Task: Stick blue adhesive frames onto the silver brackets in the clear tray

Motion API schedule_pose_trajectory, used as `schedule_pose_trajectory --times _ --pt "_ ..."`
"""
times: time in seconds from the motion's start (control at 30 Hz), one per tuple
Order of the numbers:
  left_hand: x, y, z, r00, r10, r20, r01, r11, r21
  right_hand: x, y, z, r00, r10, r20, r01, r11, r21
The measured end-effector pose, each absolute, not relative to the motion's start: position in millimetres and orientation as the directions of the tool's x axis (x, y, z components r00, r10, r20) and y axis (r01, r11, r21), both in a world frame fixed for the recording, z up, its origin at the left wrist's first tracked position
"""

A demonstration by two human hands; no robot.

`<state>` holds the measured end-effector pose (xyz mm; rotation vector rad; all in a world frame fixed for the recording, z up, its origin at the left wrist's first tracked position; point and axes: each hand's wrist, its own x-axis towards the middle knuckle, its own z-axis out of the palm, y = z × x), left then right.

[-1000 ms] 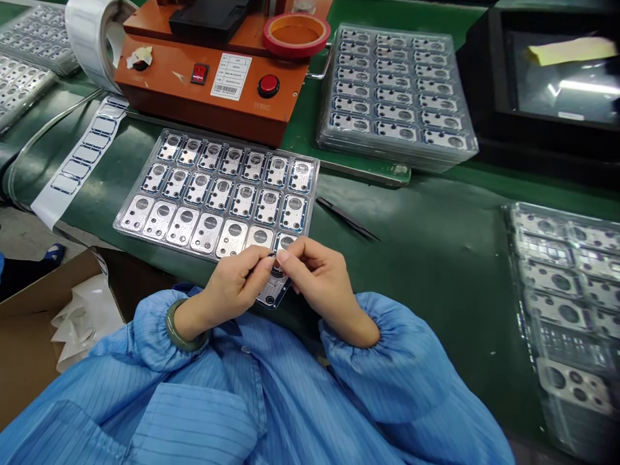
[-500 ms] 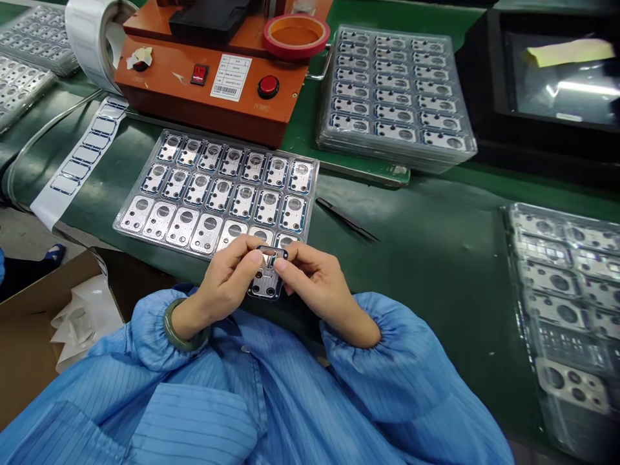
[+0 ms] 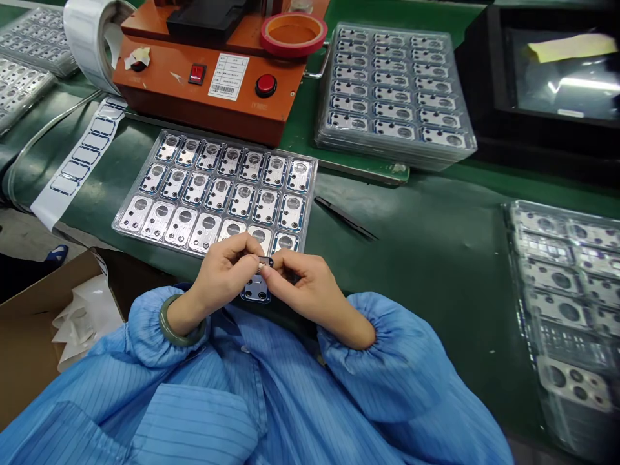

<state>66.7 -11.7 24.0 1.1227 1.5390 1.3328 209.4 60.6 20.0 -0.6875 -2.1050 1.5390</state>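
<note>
A small metal plate (image 3: 256,289) with round holes and a blue-black edging is held between both hands, just in front of the tray. My left hand (image 3: 231,268) is closed on its upper left side, thumb and forefinger pinching. From the other side my right hand (image 3: 303,281) pinches the upper right, its thumb near the left thumb. The fingers hide much of the plate's upper part. Beyond them lies a clear plastic tray (image 3: 311,194) of similar plates in rows; most in the two far rows show blue edging. A pair of black tweezers (image 3: 345,217) rests right of the tray.
An orange machine (image 3: 194,103) stands behind the tray, with a red tape roll (image 3: 294,35) on top. A strip of blue-outlined stickers (image 3: 80,161) runs from a white roll at left. Stacked trays (image 3: 394,90) stand behind; another stack (image 3: 566,278) is at right. A cardboard box (image 3: 29,336) sits lower left.
The plate has shifted slightly left and tilted, so its upper part shows less. Both hands have drawn closer together around its top edge. The tray and tweezers look unmoved.
</note>
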Motion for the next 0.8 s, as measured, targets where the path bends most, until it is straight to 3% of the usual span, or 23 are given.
schedule_pose_trajectory --times 0.23,0.33,0.53,0.8 --pt "56.0 -20.9 15.8 -0.186 0.981 -0.054 -0.11 0.034 0.993 211.0 60.9 21.6 -0.755 0.655 -0.028 0.172 0.156 -0.973" --pt "56.6 -22.0 15.0 -0.243 0.969 -0.035 -0.037 0.027 0.999 211.8 61.3 22.3 -0.746 0.663 -0.064 0.18 0.107 -0.978" --pt "53.3 -20.2 8.9 -0.556 0.829 0.058 0.009 -0.063 0.998 211.9 62.8 24.8 -0.82 0.57 -0.055 0.144 0.112 -0.983" --pt "61.0 -18.4 11.0 -0.572 0.805 0.157 0.161 -0.078 0.984 210.8 61.9 22.1 -0.816 0.577 -0.01 0.163 0.214 -0.963"
